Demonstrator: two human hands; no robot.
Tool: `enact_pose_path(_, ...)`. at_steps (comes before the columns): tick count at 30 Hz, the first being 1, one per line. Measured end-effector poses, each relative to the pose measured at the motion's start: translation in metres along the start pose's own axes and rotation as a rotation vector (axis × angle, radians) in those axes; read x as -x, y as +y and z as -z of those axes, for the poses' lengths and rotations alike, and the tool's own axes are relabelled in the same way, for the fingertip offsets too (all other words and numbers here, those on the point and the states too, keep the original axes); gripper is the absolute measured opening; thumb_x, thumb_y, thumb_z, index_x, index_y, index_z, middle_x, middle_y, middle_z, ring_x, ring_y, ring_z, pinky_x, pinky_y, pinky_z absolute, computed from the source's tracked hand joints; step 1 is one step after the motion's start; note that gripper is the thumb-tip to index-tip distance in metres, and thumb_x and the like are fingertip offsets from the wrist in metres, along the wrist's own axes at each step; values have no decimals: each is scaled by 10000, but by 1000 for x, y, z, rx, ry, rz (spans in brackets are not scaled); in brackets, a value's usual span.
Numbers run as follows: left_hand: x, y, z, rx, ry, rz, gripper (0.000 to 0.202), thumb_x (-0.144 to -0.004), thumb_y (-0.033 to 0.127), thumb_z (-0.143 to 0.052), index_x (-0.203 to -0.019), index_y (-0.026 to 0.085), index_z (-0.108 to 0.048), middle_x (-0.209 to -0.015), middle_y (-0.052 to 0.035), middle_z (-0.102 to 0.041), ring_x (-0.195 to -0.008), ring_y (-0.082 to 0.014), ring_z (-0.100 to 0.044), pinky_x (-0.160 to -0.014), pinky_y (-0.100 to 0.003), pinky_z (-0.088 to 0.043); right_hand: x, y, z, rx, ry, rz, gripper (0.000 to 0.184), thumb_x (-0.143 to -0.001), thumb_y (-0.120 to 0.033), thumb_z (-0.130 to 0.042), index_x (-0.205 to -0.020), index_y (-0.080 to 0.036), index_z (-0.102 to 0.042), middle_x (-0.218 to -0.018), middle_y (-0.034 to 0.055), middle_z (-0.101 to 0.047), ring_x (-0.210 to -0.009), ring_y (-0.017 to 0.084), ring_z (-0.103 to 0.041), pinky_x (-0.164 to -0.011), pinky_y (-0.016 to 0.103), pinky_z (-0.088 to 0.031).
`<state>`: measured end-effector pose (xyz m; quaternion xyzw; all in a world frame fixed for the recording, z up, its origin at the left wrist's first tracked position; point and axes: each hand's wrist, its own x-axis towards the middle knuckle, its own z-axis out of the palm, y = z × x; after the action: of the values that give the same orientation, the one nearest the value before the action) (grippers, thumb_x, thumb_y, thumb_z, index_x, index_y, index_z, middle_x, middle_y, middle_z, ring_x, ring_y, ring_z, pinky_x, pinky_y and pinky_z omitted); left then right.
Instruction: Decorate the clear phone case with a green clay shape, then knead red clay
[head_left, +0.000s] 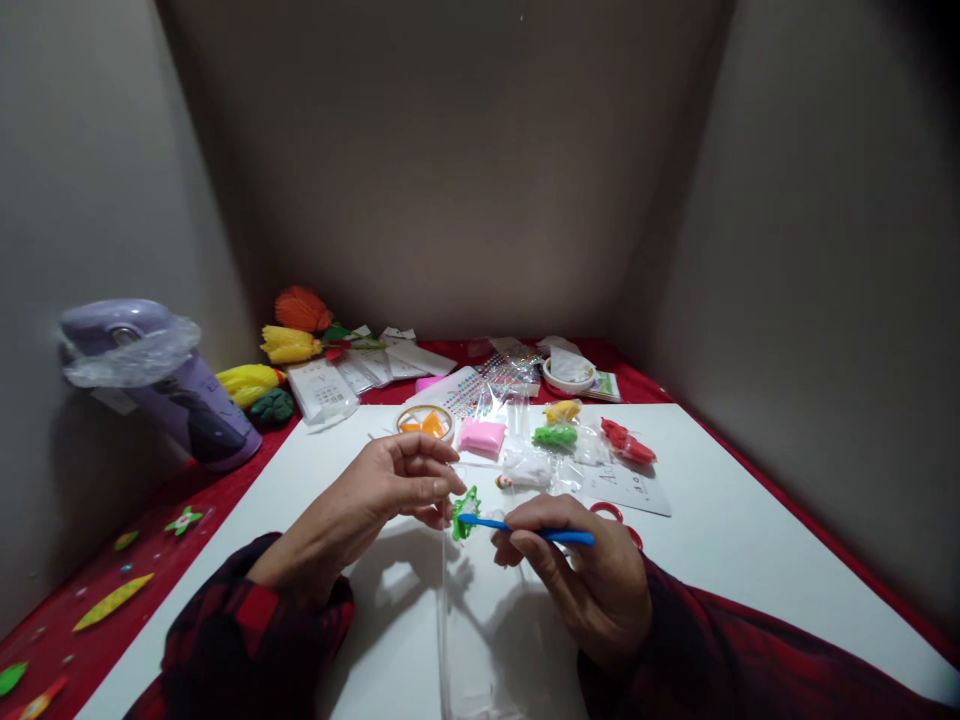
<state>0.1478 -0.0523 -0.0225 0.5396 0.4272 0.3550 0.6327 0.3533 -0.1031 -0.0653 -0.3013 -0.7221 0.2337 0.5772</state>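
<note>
Two pinches: left fingers (426, 489) on green piece (466, 502), right fingers (553, 512) round blue tool (491, 523).

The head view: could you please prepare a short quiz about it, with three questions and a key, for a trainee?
1. Which hand holds the blue tool?
2. True or false: in the picture, the pink packet lies to the left of the red packet.
3. What colour is the cloth around the white sheet? A) blue B) red C) green

Key:
1. The right hand.
2. True.
3. B.
</note>
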Motion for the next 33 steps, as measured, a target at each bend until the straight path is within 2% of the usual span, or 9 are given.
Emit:
enact_pose_path(14,1,0,1,21,6,-7,318,-648,202,-792,-911,148,-622,-804,-53,-711,-605,-151,-644,-594,-287,-512,-2,-4,1,31,21,-38,91,-892,-189,-538,-861,-174,-622,-660,18,-665,-595,141,-631,-559,265,-510)
enact_pose_path(33,0,-1,2,25,1,-8,311,-646,197,-791,-907,154,-628,-793,-45,-713,-599,-145,-638,-593,-285,-504,-2,-6,2,38,25,-9,106,-877,-166,-529,-843,-170,-629,-643,29,-654,-584,152,-613,-541,282,-492)
